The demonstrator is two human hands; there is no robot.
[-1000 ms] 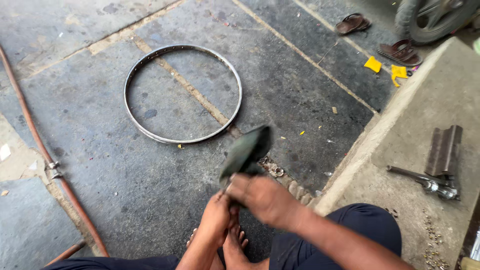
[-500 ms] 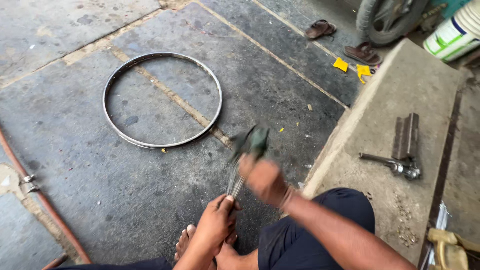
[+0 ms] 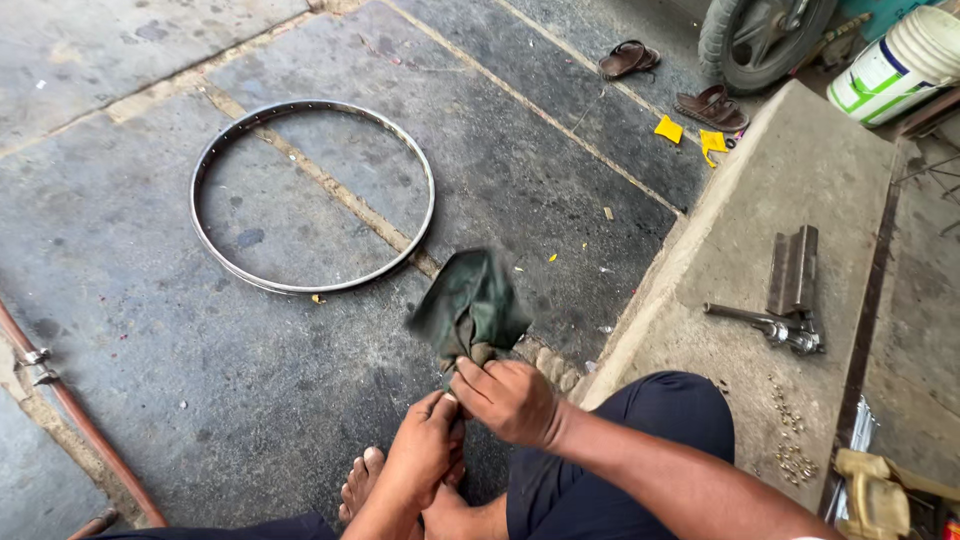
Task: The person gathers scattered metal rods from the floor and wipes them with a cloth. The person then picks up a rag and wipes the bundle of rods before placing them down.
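Seated low on stone floor point(image 3: 150, 330), bare foot point(image 3: 362, 480) just under the hands. Left hand point(image 3: 425, 450) closed, fingers curled round something thin below the cloth; exactly what, too small to tell. Right hand point(image 3: 508, 400) closed too, pinching the bottom of a dark green cloth point(image 3: 470, 305). Cloth bunched and standing up from the right-hand grip, in the air above the floor, blurred at the top edge. Hands touching each other, left just below right.

Right of hands: raised concrete ledge point(image 3: 800, 160), with a metal tool point(image 3: 765, 325) lying flat, a dark flat metal bar point(image 3: 793, 270) beside it, scattered small nuts point(image 3: 790, 455) nearer the near edge.

Left edge: rusty pipe point(image 3: 70, 420) running diagonally along the floor.

Further out: bare metal wheel rim point(image 3: 310, 195) flat on floor, well apart from cloth. Beyond: pair of brown sandals point(image 3: 670, 80), yellow scraps point(image 3: 690, 135), tyre point(image 3: 760, 40), white bucket point(image 3: 905, 65) at top right.
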